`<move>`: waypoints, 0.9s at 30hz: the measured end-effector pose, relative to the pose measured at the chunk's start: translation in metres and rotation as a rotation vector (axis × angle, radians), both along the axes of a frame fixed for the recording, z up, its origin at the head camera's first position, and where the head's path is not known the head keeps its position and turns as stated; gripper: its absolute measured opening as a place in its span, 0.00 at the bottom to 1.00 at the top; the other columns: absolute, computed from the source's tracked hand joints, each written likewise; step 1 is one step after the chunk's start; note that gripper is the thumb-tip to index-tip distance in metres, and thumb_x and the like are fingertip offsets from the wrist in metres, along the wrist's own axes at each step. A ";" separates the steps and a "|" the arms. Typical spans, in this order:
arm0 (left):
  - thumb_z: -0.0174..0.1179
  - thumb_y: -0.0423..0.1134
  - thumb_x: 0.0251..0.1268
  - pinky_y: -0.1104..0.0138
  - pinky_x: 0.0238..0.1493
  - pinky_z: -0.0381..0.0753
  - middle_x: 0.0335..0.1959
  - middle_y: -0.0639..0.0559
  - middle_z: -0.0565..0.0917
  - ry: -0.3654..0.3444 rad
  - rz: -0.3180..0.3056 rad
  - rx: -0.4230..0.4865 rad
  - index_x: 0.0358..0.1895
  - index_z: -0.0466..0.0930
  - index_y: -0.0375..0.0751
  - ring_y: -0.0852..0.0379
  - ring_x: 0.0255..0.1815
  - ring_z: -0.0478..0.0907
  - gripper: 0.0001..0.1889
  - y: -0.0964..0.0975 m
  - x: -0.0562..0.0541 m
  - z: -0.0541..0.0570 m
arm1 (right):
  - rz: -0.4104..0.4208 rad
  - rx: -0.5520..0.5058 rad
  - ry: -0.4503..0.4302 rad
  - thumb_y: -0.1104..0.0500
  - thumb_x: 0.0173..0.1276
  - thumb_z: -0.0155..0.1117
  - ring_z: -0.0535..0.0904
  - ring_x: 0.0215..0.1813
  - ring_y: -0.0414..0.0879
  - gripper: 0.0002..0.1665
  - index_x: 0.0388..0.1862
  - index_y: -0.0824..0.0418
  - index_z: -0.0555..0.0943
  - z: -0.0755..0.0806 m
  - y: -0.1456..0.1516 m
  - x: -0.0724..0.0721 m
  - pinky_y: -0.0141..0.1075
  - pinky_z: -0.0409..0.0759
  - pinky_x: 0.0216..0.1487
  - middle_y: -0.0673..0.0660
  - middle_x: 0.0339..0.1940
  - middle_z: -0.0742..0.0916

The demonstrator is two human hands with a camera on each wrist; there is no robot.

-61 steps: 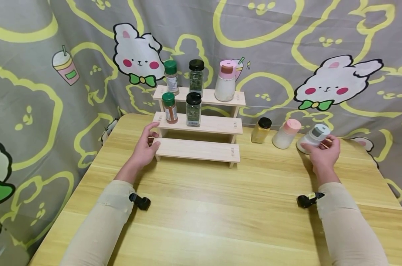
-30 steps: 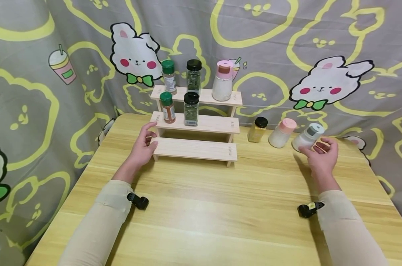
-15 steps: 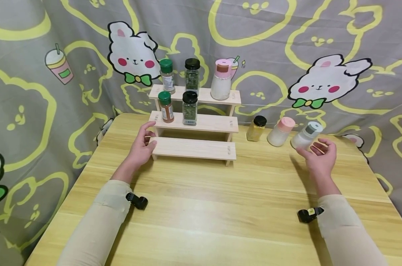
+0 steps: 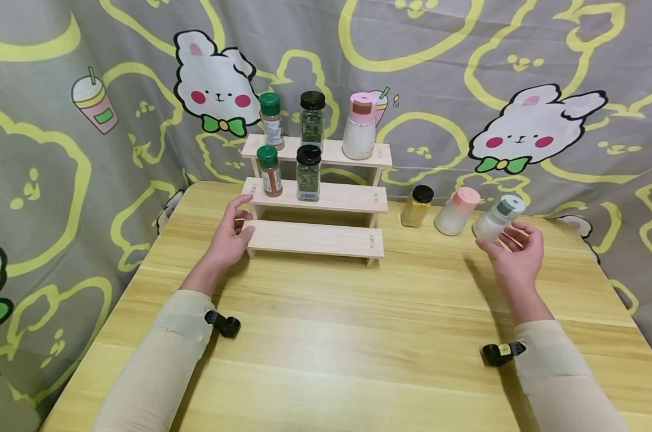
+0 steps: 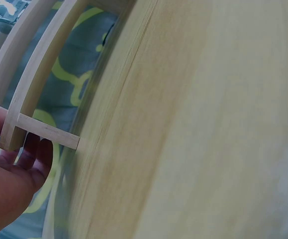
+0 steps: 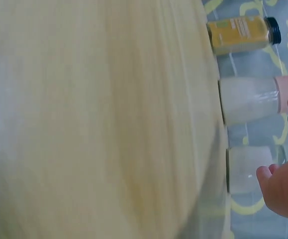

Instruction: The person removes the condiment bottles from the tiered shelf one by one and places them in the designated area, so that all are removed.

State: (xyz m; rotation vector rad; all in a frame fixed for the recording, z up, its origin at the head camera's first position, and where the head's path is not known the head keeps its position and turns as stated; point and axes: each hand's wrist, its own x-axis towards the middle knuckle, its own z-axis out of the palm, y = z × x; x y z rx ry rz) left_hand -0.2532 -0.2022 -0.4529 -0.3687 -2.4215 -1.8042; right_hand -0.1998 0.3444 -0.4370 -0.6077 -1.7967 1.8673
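My left hand (image 4: 228, 240) grips the left end of a three-tier wooden spice rack (image 4: 315, 238); in the left wrist view its fingers (image 5: 43, 157) curl behind the rack's leg. My right hand (image 4: 517, 258), fingers loosely bent and holding nothing, hovers just in front of a white shaker bottle with a grey-and-white cap (image 4: 487, 227). In the right wrist view the thumb overlaps this bottle (image 6: 248, 169). To its left stand a pink-capped shaker bottle (image 4: 451, 221) and a yellow spice jar with a black lid (image 4: 415, 215), all upright on the table.
Green-lidded jars (image 4: 272, 181) and black-lidded herb jars (image 4: 308, 183) stand on the upper two tiers. A pink-topped bottle (image 4: 358, 141) is at the top right. Behind the wooden table (image 4: 326, 336) hangs a patterned curtain (image 4: 423, 78).
My right hand has let go of the grey-capped bottle and drawn back slightly toward me. The bottle stays upright where it stood. My left hand keeps its place on the rack.
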 end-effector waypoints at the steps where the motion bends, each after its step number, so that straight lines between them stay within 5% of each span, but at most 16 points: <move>1: 0.47 0.18 0.70 0.58 0.46 0.63 0.52 0.30 0.67 -0.001 0.002 -0.004 0.76 0.57 0.48 0.42 0.48 0.66 0.34 0.000 0.000 -0.001 | 0.007 0.006 0.001 0.75 0.44 0.82 0.74 0.59 0.48 0.46 0.60 0.52 0.71 0.002 -0.002 0.001 0.34 0.73 0.60 0.53 0.55 0.74; 10: 0.48 0.19 0.71 0.59 0.46 0.64 0.51 0.34 0.68 0.002 0.013 -0.014 0.75 0.58 0.51 0.44 0.47 0.66 0.35 -0.001 -0.001 -0.002 | 0.071 0.039 0.055 0.76 0.44 0.81 0.74 0.58 0.48 0.46 0.61 0.55 0.71 0.013 -0.026 0.006 0.36 0.74 0.60 0.54 0.55 0.76; 19: 0.46 0.17 0.70 0.59 0.45 0.63 0.53 0.27 0.66 0.002 0.001 -0.013 0.76 0.56 0.42 0.40 0.48 0.65 0.33 -0.001 -0.002 -0.004 | 0.151 -0.002 0.175 0.83 0.41 0.77 0.76 0.55 0.48 0.45 0.58 0.58 0.73 0.023 -0.054 0.006 0.34 0.76 0.57 0.60 0.55 0.77; 27: 0.48 0.19 0.71 0.58 0.47 0.64 0.52 0.33 0.68 -0.001 0.011 -0.023 0.75 0.58 0.53 0.43 0.47 0.66 0.35 -0.002 -0.001 -0.003 | 0.237 0.058 0.192 0.82 0.44 0.76 0.75 0.58 0.51 0.44 0.60 0.59 0.71 0.034 -0.079 0.002 0.38 0.74 0.60 0.61 0.55 0.76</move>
